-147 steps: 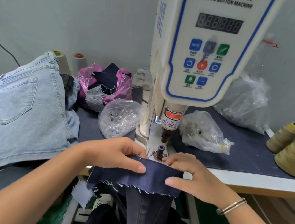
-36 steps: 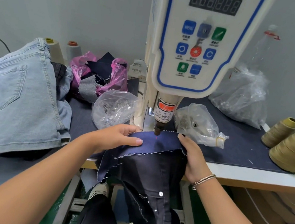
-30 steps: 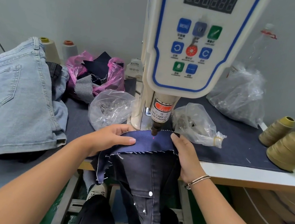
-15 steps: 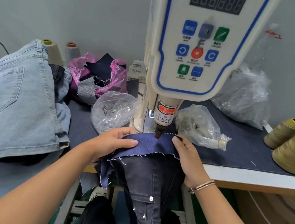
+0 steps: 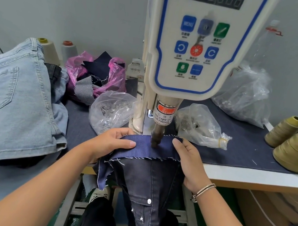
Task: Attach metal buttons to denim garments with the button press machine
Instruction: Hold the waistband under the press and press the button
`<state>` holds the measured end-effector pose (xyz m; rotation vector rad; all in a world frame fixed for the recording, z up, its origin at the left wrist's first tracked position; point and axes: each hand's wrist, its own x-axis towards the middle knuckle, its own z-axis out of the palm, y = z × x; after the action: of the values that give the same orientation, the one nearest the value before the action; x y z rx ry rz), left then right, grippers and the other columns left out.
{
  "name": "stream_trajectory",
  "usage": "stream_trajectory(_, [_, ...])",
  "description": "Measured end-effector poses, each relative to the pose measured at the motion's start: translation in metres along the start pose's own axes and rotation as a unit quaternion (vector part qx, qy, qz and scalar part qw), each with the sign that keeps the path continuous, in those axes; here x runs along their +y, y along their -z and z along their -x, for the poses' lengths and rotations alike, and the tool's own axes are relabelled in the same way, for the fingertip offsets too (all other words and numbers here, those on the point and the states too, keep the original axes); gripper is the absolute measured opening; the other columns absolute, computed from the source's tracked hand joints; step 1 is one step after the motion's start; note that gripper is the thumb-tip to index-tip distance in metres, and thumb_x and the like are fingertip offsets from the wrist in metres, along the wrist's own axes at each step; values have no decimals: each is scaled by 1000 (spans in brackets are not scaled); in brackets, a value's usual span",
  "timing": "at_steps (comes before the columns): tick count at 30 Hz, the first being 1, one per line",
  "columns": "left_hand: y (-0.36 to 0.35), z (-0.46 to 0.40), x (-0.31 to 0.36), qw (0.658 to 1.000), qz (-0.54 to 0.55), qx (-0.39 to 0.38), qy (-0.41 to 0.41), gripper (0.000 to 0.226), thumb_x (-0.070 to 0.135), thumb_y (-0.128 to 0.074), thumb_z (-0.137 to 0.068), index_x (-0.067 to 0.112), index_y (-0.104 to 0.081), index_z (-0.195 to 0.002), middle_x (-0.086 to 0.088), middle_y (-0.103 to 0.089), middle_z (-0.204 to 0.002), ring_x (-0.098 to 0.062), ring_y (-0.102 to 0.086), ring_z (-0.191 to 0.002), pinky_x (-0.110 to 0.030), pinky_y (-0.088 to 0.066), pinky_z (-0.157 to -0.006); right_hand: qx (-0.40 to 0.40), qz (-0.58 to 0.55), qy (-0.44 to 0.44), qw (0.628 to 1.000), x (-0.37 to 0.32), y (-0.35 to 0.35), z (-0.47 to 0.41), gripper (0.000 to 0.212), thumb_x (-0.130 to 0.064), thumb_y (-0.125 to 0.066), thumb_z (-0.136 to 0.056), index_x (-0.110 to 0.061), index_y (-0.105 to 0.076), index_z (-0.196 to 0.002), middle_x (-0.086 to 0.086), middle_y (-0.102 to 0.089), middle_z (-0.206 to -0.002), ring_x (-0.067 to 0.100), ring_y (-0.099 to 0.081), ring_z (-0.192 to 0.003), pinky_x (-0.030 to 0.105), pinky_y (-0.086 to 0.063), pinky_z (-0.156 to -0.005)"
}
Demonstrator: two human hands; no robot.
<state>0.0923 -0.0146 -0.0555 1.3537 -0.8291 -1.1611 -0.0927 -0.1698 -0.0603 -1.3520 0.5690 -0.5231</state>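
Dark denim strip [image 5: 146, 147] between left hand [image 5: 111, 142] and right hand [image 5: 188, 158], under press punch [image 5: 156, 137]

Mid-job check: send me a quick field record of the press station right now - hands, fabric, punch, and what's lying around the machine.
left hand: thumb lies on top of the dark denim strip, left of the punch
right hand: holds the strip's right end
punch: down, tip on the strip between both hands
garment: dark jeans hang below the table edge
left of machine: clear bag of metal parts, pink scrap bag, light-blue jeans
right of machine: second clear bag, olive thread cones
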Motion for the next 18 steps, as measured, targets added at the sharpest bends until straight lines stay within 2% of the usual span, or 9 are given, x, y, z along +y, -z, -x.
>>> stream_trajectory(6, [1, -1, -1, 1000, -4, 6, 0, 34, 35, -76, -68, 13, -61, -90, -9, -66, -88, -18, -63, -77, -26, -50, -72, 1, -8, 3, 1000, 0, -1, -1, 26, -24, -51, -97, -31, -75, -92, -1, -74, -98, 9, -69, -90, 17, -52, -70])
stream_trajectory(10, [-1, 0, 0, 1000, -4, 7, 1, 25, 34, -76, -68, 19, -63, -81, -6, -67, -83, -15, -63, -72, -21, -51, -68, 5, -15, 2, 1000, -1, -2, -1, 27, -21, -52, -97, -30, -76, -88, -3, -75, -94, 7, -69, -87, 16, -52, -68])
stream_trajectory(15, [-2, -1, 2, 1000, -4, 13, 0, 28, 33, -76, -66, 16, -60, -80, -4, -67, -79, -13, -63, -68, -19, -51, -63, 7, -23, -6, 1000, -4, -3, -1, 29, -19, -53, -95, -28, -77, -83, -3, -75, -87, 6, -69, -80, 16, -51, -65])
stream_trajectory(18, [-3, 0, 1, 1000, 2, 14, 1, 33, 32, -77, -66, 11, -61, -86, -6, -68, -82, -15, -64, -71, -21, -52, -66, 10, -32, -9, 999, -5, -3, -1, 31, -16, -53, -95, -26, -77, -79, -3, -75, -82, 5, -69, -75, 16, -51, -62])
